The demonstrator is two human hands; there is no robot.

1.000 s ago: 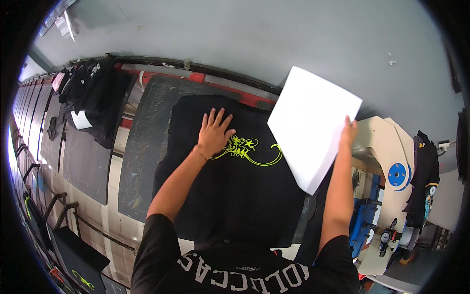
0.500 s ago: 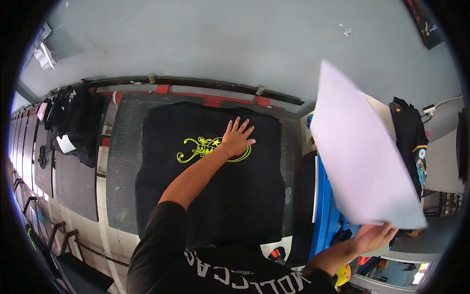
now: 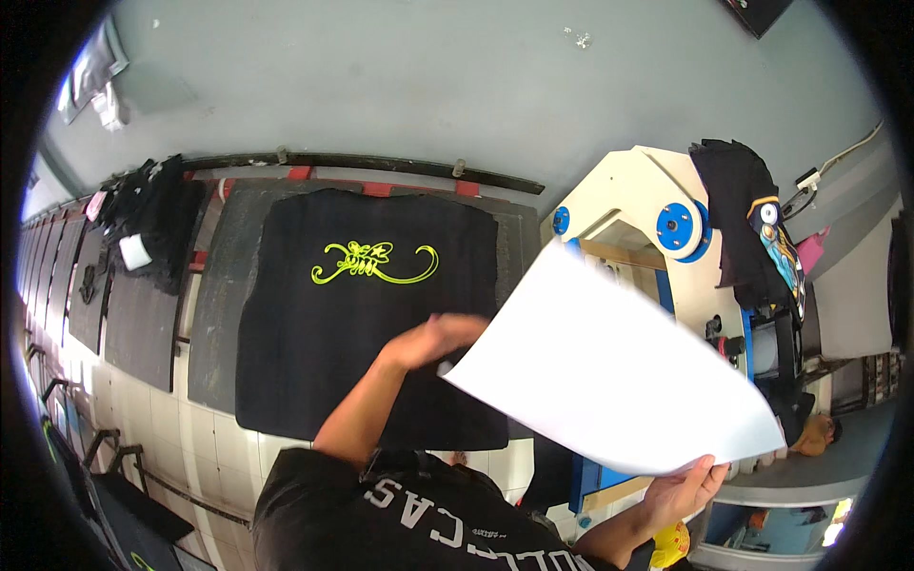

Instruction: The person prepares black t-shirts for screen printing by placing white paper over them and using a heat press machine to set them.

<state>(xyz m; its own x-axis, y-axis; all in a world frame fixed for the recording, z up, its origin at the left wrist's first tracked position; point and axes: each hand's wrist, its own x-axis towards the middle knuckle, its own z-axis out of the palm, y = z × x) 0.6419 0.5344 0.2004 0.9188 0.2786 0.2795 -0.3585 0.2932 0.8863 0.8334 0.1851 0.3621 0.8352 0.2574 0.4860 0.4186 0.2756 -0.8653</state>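
Observation:
A black fabric panel with a yellow-green scorpion-like print lies flat on a dark board. My right hand pinches the lower right edge of a large white sheet, which looks like paper. The sheet hangs tilted in the air, right of the panel, its left corner over the panel. Above the panel, close to the sheet's left edge, is my left hand. Motion blurs its fingers, and I cannot tell whether they touch the sheet.
Behind the sheet stands a cream machine with blue round covers. A printed black shirt drapes over its right side. Black garments are piled on another board at left. At the lower right, another person is partly in view.
My left hand has lifted off the print and moved nearer to me, toward the sheet. The sheet has swung down and left in my right hand. The view has shifted rightward.

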